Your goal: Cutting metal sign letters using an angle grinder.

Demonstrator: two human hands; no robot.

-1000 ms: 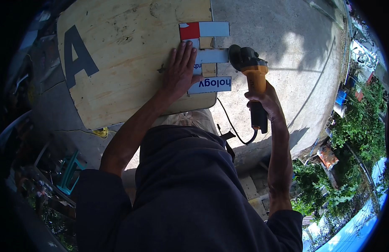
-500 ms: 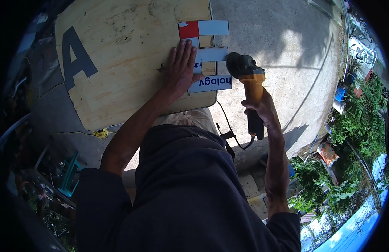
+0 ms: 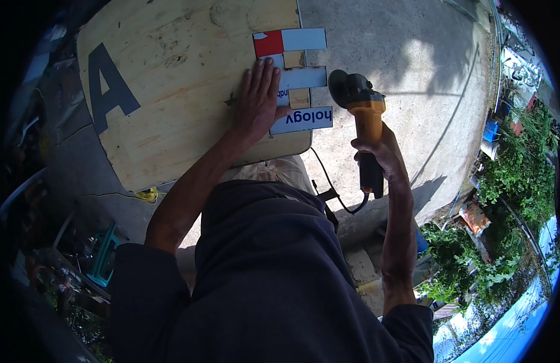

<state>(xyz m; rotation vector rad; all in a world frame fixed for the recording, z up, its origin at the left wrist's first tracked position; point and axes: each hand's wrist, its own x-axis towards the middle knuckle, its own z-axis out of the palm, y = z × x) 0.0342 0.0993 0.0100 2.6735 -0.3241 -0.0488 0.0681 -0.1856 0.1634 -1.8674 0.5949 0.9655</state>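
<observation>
The angle grinder (image 3: 369, 120) is grasped in the right hand (image 3: 384, 151), while the left hand (image 3: 256, 103) lies flat, unclenched, on the pronged panel (image 3: 304, 77).

Teal stool (image 3: 104, 254) at lower left; yellow cord coil (image 3: 148, 195); leafy green plants (image 3: 519, 175), blue container (image 3: 490, 131) at right.

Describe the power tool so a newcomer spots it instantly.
Start at the large plywood board in the upper left. Just beyond its right edge, the right hand holds the angle grinder. Its orange-and-black body sets it apart from the flat, pale panel to its left.
</observation>
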